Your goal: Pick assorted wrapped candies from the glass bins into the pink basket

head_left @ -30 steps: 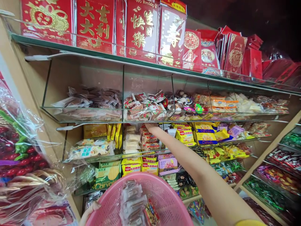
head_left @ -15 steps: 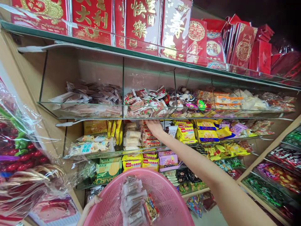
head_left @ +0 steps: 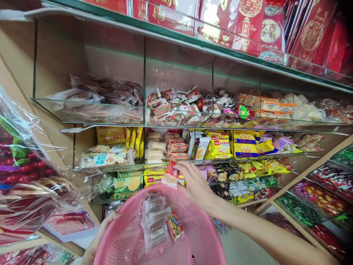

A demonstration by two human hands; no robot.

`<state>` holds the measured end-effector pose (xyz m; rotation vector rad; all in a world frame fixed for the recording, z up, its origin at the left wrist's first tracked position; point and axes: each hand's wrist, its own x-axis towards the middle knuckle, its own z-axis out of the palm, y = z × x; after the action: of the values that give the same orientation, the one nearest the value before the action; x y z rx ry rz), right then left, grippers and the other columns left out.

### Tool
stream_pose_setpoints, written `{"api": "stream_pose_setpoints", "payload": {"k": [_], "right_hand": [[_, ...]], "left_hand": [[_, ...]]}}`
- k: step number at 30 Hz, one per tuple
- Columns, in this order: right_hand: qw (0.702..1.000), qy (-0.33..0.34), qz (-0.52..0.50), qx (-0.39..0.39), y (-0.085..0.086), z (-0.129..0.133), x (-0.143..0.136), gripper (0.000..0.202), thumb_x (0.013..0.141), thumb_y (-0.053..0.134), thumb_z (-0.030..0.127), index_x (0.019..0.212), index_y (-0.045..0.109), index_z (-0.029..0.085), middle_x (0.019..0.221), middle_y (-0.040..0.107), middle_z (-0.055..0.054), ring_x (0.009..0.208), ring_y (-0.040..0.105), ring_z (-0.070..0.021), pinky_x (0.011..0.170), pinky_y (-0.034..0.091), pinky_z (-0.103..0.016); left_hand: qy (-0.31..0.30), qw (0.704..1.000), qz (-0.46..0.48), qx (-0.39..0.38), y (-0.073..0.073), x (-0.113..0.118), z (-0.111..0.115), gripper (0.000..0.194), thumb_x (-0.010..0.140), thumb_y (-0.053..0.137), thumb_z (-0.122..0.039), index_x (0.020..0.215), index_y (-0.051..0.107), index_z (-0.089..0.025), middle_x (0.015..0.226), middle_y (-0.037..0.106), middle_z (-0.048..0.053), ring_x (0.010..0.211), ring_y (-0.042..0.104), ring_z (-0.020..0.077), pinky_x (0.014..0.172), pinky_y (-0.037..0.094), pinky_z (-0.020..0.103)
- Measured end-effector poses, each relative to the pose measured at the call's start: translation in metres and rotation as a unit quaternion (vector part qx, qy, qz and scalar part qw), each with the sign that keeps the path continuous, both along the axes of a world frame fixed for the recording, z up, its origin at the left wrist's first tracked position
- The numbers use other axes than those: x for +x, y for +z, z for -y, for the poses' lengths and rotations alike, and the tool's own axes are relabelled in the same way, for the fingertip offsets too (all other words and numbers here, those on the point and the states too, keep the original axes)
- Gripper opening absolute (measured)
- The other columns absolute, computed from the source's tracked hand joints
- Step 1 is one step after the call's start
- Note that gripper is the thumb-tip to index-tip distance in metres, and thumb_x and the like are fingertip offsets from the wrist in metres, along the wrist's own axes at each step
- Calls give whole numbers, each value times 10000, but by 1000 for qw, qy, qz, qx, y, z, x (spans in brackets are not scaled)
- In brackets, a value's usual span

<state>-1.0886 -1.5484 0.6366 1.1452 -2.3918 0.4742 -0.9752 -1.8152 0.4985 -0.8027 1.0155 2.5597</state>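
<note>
My right hand point(head_left: 193, 184) pinches a small red-and-clear wrapped snack bar point(head_left: 171, 173) above the far rim of a pink plastic basket point(head_left: 118, 235). The basket's left rim is gripped by my left hand point(head_left: 104, 230), whose fingers are partly hidden behind it. Inside the basket lie several clear-wrapped brown bars point(head_left: 156, 221) in a row. Beside them sits one packet with a red end and dark-speckled filling point(head_left: 175, 225). Just beyond my right hand, a stack of red-wrapped bars point(head_left: 176, 145) stands on the shelf.
Glass-fronted shelves hold brown bars point(head_left: 110, 97), yellow packets point(head_left: 217, 145) and a green packet point(head_left: 128, 186). Red envelopes point(head_left: 245, 25) line the top. At left hangs clear plastic wrap over red berries point(head_left: 26, 163). Candy compartments point(head_left: 320, 195) fill the right side.
My right hand has come out of the shelf toward me and down, now bringing a red-wrapped snack bar over the basket's rim. The view has moved closer to the shelves; my left hand still grips the basket.
</note>
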Motion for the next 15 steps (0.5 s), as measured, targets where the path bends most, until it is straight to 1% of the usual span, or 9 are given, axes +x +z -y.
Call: {"api": "stream_pose_setpoints", "payload": {"k": [3, 7, 9, 11, 13, 15], "right_hand": [[995, -10, 91, -37, -19, -15, 11, 359, 828, 483, 262, 1177, 439, 192, 1156, 525, -86, 1058, 486, -204, 898, 410, -357], [985, 10, 150, -82, -32, -28, 17, 361, 811, 498, 241, 1166, 447, 204, 1134, 535, -78, 1058, 490, -202, 908, 406, -371], [968, 24, 222, -113, -40, -31, 20, 373, 788, 529, 247, 1153, 461, 213, 1118, 552, -66, 1043, 503, -195, 907, 407, -364], [931, 25, 333, -145, -53, -31, 21, 351, 757, 560, 257, 1098, 499, 203, 1050, 588, -51, 969, 543, -182, 867, 431, -342], [876, 18, 454, -163, -70, -31, 21, 279, 730, 574, 273, 988, 546, 171, 949, 619, -43, 867, 575, -170, 792, 458, -313], [815, 8, 556, -163, -89, -33, 18, 231, 717, 564, 279, 910, 559, 152, 869, 629, -37, 786, 585, -159, 714, 468, -288]], "left_hand": [[-15, 1000, 2, 19, -3, -1, 3, 306, 627, 577, -263, 902, 618, -134, 648, 692, 30, 711, 661, 282, 729, 506, 379], [-26, 999, 15, 21, 1, -2, 4, 363, 602, 605, -264, 942, 621, -138, 654, 692, 29, 684, 661, 284, 690, 519, 382], [-32, 999, 27, 20, 4, -2, 3, 378, 596, 608, -279, 948, 627, -140, 648, 691, 30, 662, 659, 289, 668, 523, 390], [-29, 999, 35, 19, 7, -1, 0, 394, 591, 604, -287, 958, 630, -144, 638, 689, 27, 650, 659, 291, 649, 526, 389], [-20, 999, 34, 17, 10, 0, -3, 409, 587, 600, -277, 974, 630, -149, 639, 691, 23, 654, 662, 286, 642, 528, 377], [-13, 999, 27, 17, 13, 2, -6, 424, 583, 605, -268, 989, 628, -150, 652, 695, 23, 668, 664, 285, 646, 528, 368]]}}
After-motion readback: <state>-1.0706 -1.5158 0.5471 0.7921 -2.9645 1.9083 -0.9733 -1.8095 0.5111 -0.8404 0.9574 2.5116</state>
